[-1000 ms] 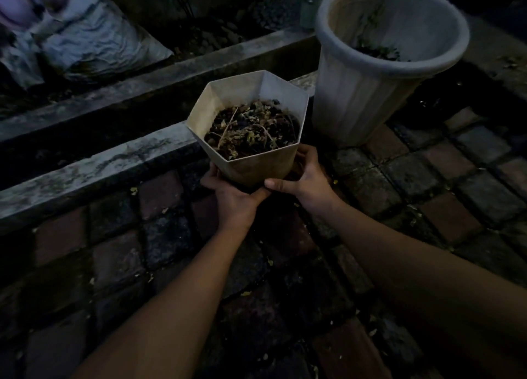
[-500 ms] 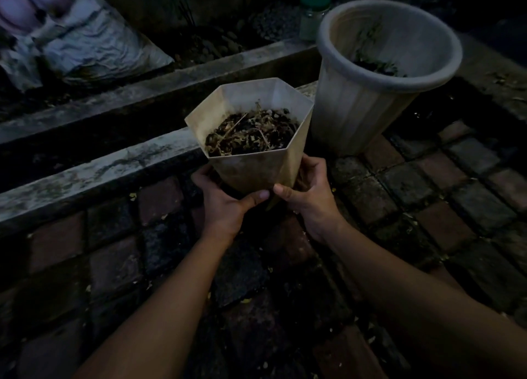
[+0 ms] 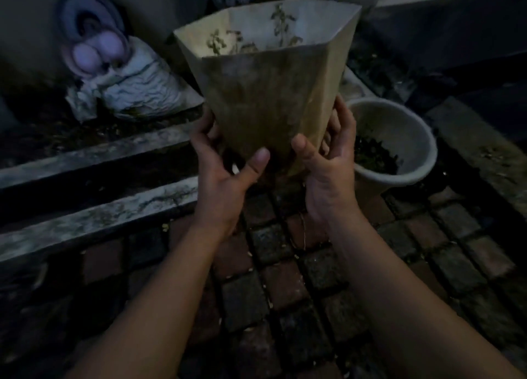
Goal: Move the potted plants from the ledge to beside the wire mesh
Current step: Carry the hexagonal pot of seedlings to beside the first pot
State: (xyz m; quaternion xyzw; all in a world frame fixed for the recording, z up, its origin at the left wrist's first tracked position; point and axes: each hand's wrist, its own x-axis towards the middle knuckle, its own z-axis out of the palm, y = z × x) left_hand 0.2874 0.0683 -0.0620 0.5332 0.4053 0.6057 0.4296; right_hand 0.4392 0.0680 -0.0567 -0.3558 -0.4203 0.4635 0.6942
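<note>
A tan hexagonal pot [image 3: 271, 93] with thin dry stems hangs in the air in front of me, well above the brick paving. My left hand [image 3: 225, 176] grips its lower left side, thumb across the front. My right hand [image 3: 328, 167] grips the lower right side, fingers wrapped behind. The pot's base is hidden by my hands. A concrete ledge [image 3: 94, 219] runs across the left below the pot. No wire mesh can be made out in the dim view.
A round white ribbed pot [image 3: 410, 139] with soil stands on the paving to the right, close to my right hand. A crumpled white sack [image 3: 137, 91] lies behind the ledge at left. Red and grey brick paving [image 3: 285, 279] covers the foreground. A raised concrete kerb [image 3: 482, 150] borders the right.
Both hands have lifted the hexagonal pot from low by the ledge up toward my face. The view has tilted up, so the round pot now sits lower right.
</note>
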